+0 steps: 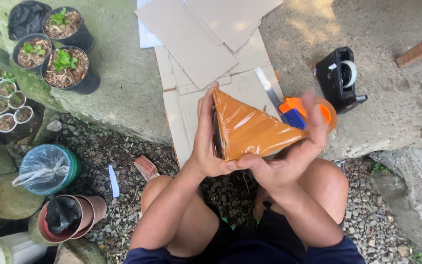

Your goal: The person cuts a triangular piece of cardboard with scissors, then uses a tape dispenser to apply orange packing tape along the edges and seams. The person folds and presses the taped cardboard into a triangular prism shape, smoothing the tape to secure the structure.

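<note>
A rough concrete slab (396,117) fills the top of the view, pitted and grey, its near edge dropping to loose gravel (367,215) where the person sits with bare knees up. Flat sheets of brown cardboard (206,44) lie overlapping across the middle of the slab, matte and creased, reaching its near edge. At the slab's left corner stand black plastic pots (64,68) with green seedlings in mulch. Below that edge, down on the gravel side, there's a bucket covered in crinkled clear plastic (45,168) and a stack of terracotta-coloured pots (72,217).

Now the hands, out in front over the slab's near edge. Between them sits a triangular cardboard piece (250,129), wrapped in glossy brown tape that wrinkles and shines. The left hand (206,142) lies flat along the triangle's left edge, fingers straight and together, thumb tucked under the bottom corner. The right hand (289,156) cups the bottom edge, fingers curled up around the right tip, and looks slightly blurred.

Just behind those fingers is an orange and blue tape roll holder (301,110), touching or nearly so, I cannot tell which. A metal ruler (267,88) lies on the cardboard beside it. Toward the slab's right side rests a black desk tape dispenser (340,78) with a clear roll.
</note>
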